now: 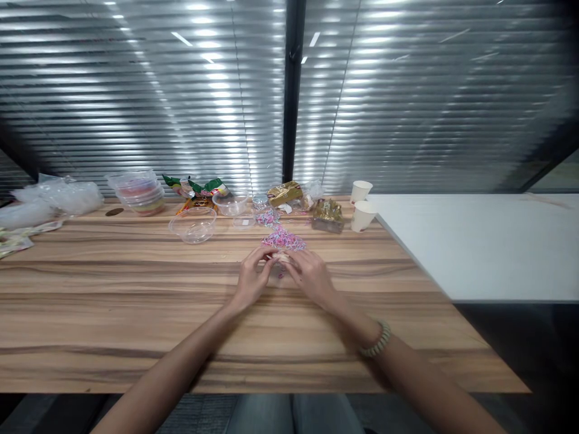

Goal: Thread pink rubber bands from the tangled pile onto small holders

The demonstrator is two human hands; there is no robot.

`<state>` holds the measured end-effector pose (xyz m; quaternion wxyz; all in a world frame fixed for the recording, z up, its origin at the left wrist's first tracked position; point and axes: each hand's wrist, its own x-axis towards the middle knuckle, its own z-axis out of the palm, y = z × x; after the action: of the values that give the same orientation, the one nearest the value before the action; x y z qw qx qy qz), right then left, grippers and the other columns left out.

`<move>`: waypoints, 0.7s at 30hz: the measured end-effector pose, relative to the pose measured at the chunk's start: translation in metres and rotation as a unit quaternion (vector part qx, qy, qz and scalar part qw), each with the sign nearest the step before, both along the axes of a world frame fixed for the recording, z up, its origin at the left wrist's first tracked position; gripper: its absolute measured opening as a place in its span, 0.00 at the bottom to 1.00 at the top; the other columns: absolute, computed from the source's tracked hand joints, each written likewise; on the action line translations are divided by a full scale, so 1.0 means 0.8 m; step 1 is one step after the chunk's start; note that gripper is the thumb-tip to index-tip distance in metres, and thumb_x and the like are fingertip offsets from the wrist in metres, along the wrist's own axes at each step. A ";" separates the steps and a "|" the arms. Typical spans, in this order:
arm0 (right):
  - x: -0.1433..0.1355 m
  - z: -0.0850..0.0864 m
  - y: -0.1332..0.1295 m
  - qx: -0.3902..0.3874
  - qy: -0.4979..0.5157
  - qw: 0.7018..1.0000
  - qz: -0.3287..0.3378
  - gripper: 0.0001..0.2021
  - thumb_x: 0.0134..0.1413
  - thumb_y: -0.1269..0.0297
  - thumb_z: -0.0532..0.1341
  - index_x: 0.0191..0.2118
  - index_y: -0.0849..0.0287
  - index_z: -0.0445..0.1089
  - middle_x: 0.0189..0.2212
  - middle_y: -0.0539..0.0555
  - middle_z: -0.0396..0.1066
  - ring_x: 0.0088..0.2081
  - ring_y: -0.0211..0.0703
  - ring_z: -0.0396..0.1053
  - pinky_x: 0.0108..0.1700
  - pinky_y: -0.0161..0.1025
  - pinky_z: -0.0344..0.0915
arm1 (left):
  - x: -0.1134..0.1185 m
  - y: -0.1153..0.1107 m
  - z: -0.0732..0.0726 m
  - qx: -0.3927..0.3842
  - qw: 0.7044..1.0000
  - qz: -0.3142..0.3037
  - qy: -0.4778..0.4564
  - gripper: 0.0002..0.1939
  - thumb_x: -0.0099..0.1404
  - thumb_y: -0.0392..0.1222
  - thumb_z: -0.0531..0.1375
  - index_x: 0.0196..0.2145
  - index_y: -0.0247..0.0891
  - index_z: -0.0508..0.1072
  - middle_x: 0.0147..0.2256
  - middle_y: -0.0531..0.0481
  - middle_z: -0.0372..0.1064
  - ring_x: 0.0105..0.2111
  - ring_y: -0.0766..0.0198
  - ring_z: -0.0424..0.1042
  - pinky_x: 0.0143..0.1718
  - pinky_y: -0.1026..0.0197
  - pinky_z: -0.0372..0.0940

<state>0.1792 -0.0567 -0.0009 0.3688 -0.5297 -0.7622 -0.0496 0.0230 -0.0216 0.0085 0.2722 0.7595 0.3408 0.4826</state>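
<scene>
Left of centre, a clear bowl (195,231) sits on the desk (136,301). Mid-frame, your left hand (252,276) pinches a small pale item (283,257) below pink-and-blue loops (284,239); your right hand (315,276) pinches it too. Paper cups (363,217) stand right of centre.

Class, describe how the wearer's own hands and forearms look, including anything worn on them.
Both the left hand and right hand are ungloved, the visible forearms sleeveless. A chunky, ridged, greenish-tan bracelet circles the right wrist; the left wrist has none.
</scene>
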 end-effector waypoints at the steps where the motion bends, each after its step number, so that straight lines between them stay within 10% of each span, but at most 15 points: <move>1: 0.000 0.000 0.001 0.002 0.007 1.000 -0.001 0.15 0.59 0.61 0.50 0.45 0.63 0.66 0.37 0.58 0.70 0.39 0.44 0.65 0.43 0.41 0.59 | 0.000 0.001 -0.001 -0.003 1.000 0.001 -0.004 0.09 0.60 0.41 0.55 0.38 0.38 0.70 0.37 0.47 0.69 0.38 0.63 0.68 0.41 0.61 0.62; 21: 0.005 -0.001 0.008 0.028 0.096 0.995 0.020 0.09 0.56 0.66 0.54 0.41 0.59 0.66 0.34 0.54 0.69 0.38 0.42 0.65 0.40 0.38 0.62 | -0.004 0.015 -0.009 -0.008 0.998 0.025 -0.051 0.11 0.61 0.39 0.54 0.40 0.38 0.70 0.39 0.46 0.69 0.39 0.63 0.68 0.42 0.60 0.63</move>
<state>0.1832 -0.0506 -0.0017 0.4564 -0.5064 -0.7316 -0.0126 0.0195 -0.0094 0.0010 0.2835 0.7228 0.3493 0.5246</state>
